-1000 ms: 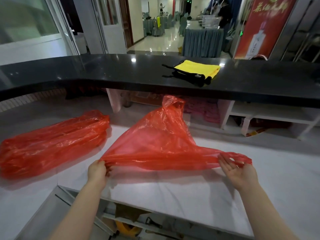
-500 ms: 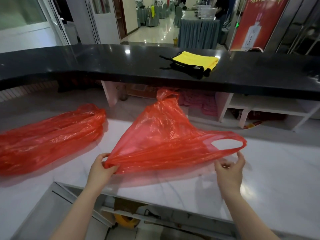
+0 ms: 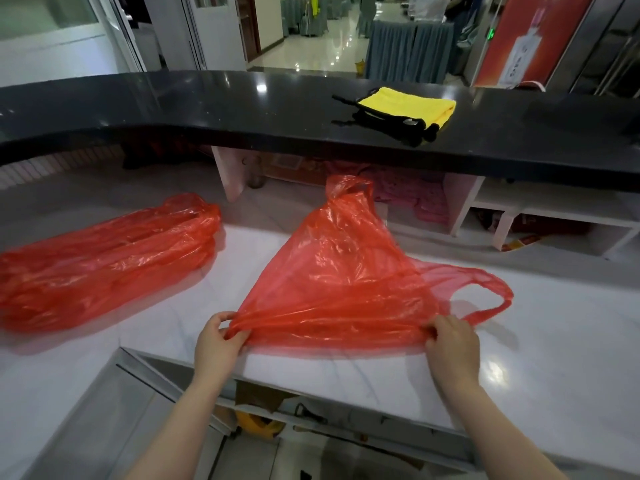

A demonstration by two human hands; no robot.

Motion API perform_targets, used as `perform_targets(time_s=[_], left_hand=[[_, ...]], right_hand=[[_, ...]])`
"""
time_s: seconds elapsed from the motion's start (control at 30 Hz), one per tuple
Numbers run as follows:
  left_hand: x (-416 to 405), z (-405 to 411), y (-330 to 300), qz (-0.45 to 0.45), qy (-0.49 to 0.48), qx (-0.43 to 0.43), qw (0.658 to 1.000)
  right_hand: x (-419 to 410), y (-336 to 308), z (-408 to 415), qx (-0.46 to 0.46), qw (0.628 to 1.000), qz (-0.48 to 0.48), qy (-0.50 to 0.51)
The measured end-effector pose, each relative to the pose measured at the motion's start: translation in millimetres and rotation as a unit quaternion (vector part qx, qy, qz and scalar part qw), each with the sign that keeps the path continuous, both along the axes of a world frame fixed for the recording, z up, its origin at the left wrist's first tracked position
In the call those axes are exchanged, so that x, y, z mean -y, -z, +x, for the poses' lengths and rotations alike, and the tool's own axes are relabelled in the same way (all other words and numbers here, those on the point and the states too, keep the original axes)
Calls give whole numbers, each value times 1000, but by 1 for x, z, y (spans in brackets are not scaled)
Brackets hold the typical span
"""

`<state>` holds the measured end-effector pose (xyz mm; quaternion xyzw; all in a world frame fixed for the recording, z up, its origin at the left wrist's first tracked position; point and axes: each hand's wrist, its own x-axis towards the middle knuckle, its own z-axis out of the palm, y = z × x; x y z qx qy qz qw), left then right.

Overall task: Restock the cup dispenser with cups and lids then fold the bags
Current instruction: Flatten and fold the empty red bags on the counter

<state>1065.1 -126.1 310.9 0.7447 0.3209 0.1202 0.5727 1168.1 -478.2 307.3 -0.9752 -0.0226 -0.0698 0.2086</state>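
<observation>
A thin red plastic bag [image 3: 339, 271] lies spread in a rough triangle on the white marble counter [image 3: 540, 334], one handle loop open at its right and the other handle sticking up at the far tip. My left hand [image 3: 216, 344] pinches the bag's near left corner. My right hand [image 3: 452, 344] grips the near edge just below the right handle loop. A second red bag [image 3: 104, 258], flattened into a long bundle, lies on the counter to the left. No cups, lids or dispenser are in view.
A raised black bar top [image 3: 242, 112] runs across behind the counter, with a yellow cloth and black straps [image 3: 408, 109] on it. White shelf cubbies [image 3: 519, 223] sit under it at the right. An open metal-edged gap [image 3: 277, 410] lies at the counter's near edge.
My right hand moved left from the handle loop and closed on the bag's near edge. My left hand keeps its corner. The bag's right handle loop has opened out flat on the counter.
</observation>
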Motion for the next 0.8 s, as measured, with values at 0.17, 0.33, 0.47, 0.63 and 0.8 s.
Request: perform_targets(time_s=[0.17,0.33,0.47,0.63,0.8], left_hand=[[-3,7,5,4,-15,-20,1000],[-3,6,7,23,0,-30,999],[-5,4,2,-11,18,-18,1000],[-6,3,-1,-31,15,-19,999],[-15,7,-3,-94,-40,-37,994]], right_hand=[[1,0,-16,-24,992,116,50],[17,1,-35,-72,933,345,74],[20,-18,-16,-90,949,270,133],[17,-35,12,-150,934,303,111],[25,-41,23,-156,807,554,135]])
